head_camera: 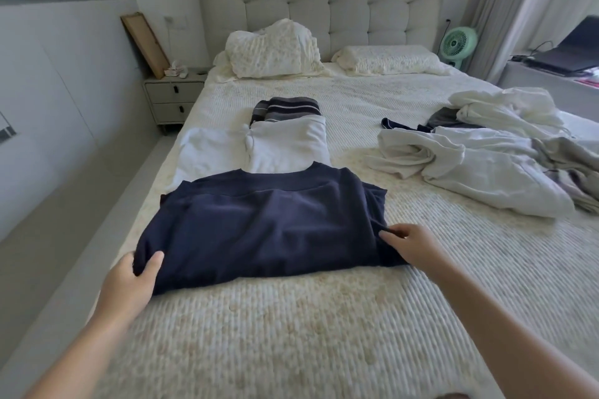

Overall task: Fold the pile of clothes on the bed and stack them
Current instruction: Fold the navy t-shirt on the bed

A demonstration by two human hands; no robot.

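Note:
A navy blue T-shirt (265, 223) lies partly folded on the bed (324, 317), collar pointing to the headboard. My left hand (133, 282) grips its near left corner, thumb on top of the cloth. My right hand (411, 244) pinches the shirt's right edge. Beyond the shirt lies a white folded garment (285, 146), and past that a grey striped folded one (285, 108). A loose pile of white and grey clothes (479, 159) sprawls on the right side of the bed.
Two pillows (275, 48) lean at the grey headboard (324, 3). A bedside table (173, 97) stands at the left with a frame leaning on the wall. A green fan (458, 45) and a laptop (570, 55) are at the right.

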